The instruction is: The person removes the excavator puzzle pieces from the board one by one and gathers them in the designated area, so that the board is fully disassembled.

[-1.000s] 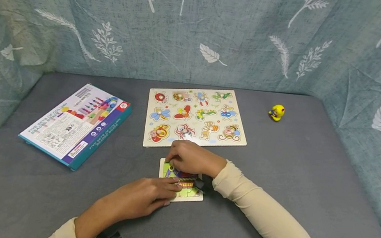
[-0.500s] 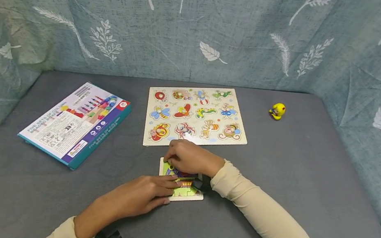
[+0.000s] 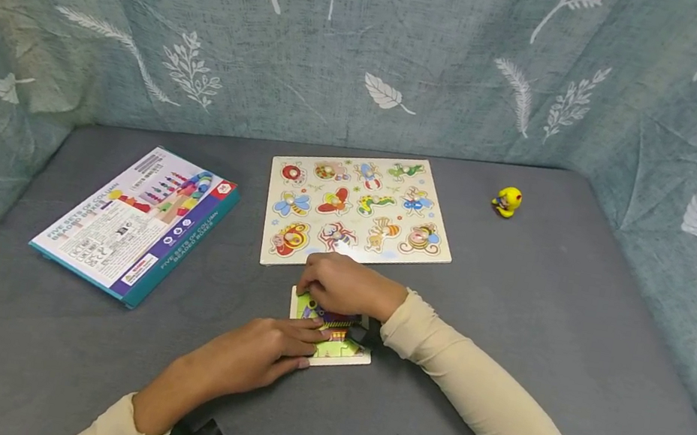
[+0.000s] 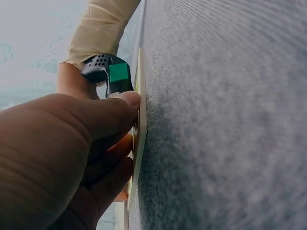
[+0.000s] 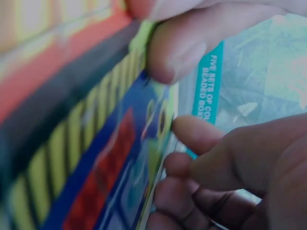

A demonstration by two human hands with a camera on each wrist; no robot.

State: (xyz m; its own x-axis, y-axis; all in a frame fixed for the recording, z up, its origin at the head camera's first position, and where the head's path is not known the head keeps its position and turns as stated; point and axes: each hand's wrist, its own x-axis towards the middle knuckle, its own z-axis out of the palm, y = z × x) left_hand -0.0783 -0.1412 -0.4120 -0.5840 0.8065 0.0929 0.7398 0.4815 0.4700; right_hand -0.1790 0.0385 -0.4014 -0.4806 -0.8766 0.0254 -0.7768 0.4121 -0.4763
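A small wooden jigsaw puzzle [image 3: 342, 352] with a colourful vehicle picture lies on the grey cloth below both hands. My left hand [image 3: 259, 352] rests on its left side, fingers stretched over the picture. From the left wrist view, the thumb lies along the near edge of the board [image 4: 142, 112]. My right hand [image 3: 351, 285] curls down at the far left corner, hiding that part. Up close in the right wrist view, the thumb [image 5: 199, 136] and bent fingers pinch at the rim of the puzzle [image 5: 103, 163]. Left fingertips [image 5: 175, 57] press on the picture there.
Just beyond the right hand lies a large wooden insect peg puzzle [image 3: 312, 231]. A flat beaded-toy box [image 3: 135, 225] sits at the left, and a small yellow toy figure [image 3: 507, 201] stands at the back right. A leaf-patterned curtain [image 3: 375, 47] closes off the back and sides.
Both hands keep nearly the same place on the jigsaw puzzle. The whole head view has shifted slightly; nothing is visibly picked up or let go.
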